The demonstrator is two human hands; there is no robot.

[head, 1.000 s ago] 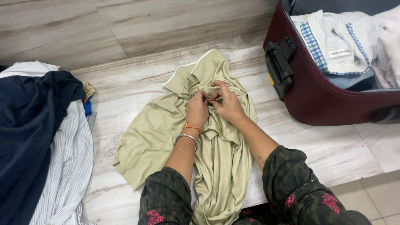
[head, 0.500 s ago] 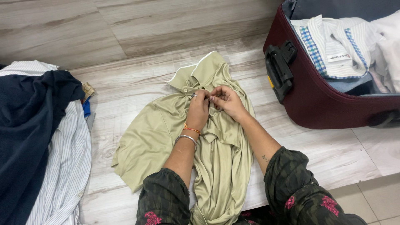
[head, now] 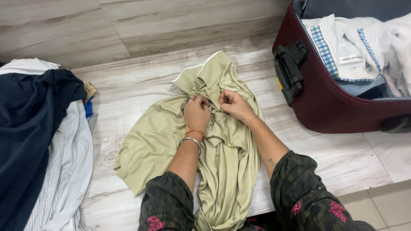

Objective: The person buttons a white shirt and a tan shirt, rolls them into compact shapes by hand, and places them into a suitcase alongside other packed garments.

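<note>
Nearest me, my dark floral-print sleeves [head: 299, 192] frame the lower half of the olive shirt [head: 150, 145], which runs from my lap out across the pale wood-look floor [head: 128, 85].

Left hand [head: 197, 114]: fingers curled shut, pinching a fold of the shirt's front just below the collar; bangle and orange thread on the wrist. Right hand [head: 233, 105]: also closed on the cloth, knuckles almost touching the left. Both work the same small spot on the placket.

Step in hand, as I judge it: fastening or undoing something at the shirt's neck opening. The exact point is hidden under my fingers. Next move would call for a fine pinch, cloth pulled taut, little force.

The shirt: thin, smooth, slightly glossy knit; rumpled and bunched round my hands, one side spread flatter to its left, collar [head: 205, 70] folded at the far end with a pale edge.

Left of the shirt: heap with a navy garment [head: 30, 128] over a striped white shirt [head: 64, 171].

Right and beyond the shirt: open maroon suitcase [head: 334, 111], folded light shirts [head: 346, 47] inside.
</note>
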